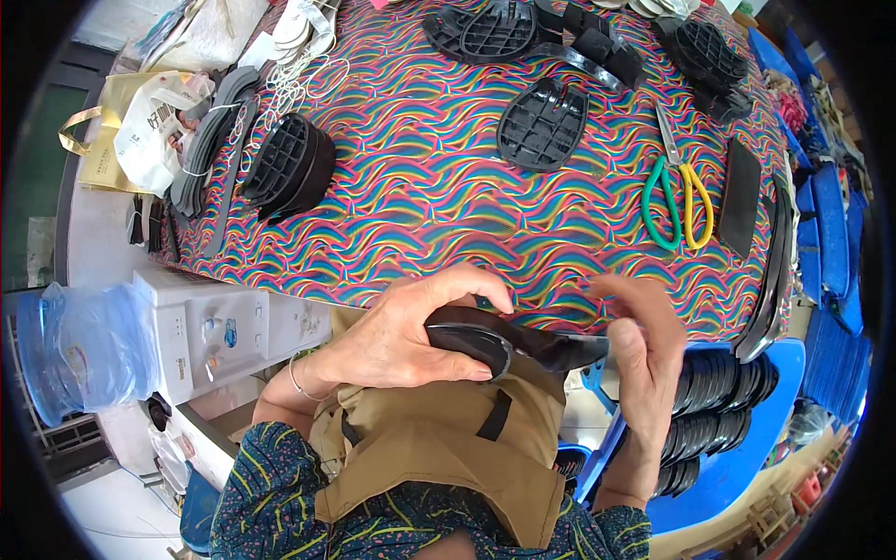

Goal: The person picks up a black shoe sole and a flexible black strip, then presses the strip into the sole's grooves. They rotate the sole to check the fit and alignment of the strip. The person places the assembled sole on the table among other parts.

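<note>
My left hand (420,327) is wrapped around a glossy black shoe-heel piece (467,341) at the near table edge, thumb below and index finger above. A dark, shiny strip (569,349) reaches from the piece toward the right. Beside the strip's right end is my right hand (644,341), its thumb raised and its fingers apart, slightly blurred. It appears to hold nothing. Green-and-yellow-handled scissors (677,201) lie on the patterned tablecloth (420,215) beyond my right hand. Farther off rests a black sole piece (543,126) with a gridded face.
At the left stand stacked black heel pieces (291,168) and a tied bundle of grey strips (210,140). Black strips (773,271) line the right edge. A blue crate (747,457) of black pieces sits at right, a water dispenser (210,327) at left.
</note>
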Available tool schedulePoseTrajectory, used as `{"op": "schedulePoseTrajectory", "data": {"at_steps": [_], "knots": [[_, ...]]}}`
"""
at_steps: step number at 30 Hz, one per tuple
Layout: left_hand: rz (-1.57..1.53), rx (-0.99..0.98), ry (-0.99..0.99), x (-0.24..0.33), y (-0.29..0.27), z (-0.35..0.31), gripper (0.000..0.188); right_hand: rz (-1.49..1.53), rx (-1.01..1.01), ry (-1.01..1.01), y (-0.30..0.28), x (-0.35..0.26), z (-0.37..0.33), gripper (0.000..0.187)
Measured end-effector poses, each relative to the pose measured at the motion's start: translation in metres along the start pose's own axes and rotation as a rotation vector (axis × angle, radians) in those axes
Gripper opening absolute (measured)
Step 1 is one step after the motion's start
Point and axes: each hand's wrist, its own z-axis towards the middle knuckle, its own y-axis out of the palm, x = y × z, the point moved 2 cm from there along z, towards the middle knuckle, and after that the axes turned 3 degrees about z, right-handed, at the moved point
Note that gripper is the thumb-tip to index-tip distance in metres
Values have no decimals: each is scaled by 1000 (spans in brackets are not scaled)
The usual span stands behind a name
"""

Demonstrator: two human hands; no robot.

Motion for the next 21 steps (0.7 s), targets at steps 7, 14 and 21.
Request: {"op": "schedulePoseTrajectory", "data": {"at_steps": [7, 14, 21], "knots": [[94, -13, 9, 11, 1, 5, 54, 762, -578, 393, 16, 21, 4, 29], [124, -2, 0, 13, 2, 5, 49, 866, -751, 643, 4, 16, 16, 17], [149, -107, 39, 12, 8, 6, 46, 1013, -207, 609, -17, -6, 9, 10]]}}
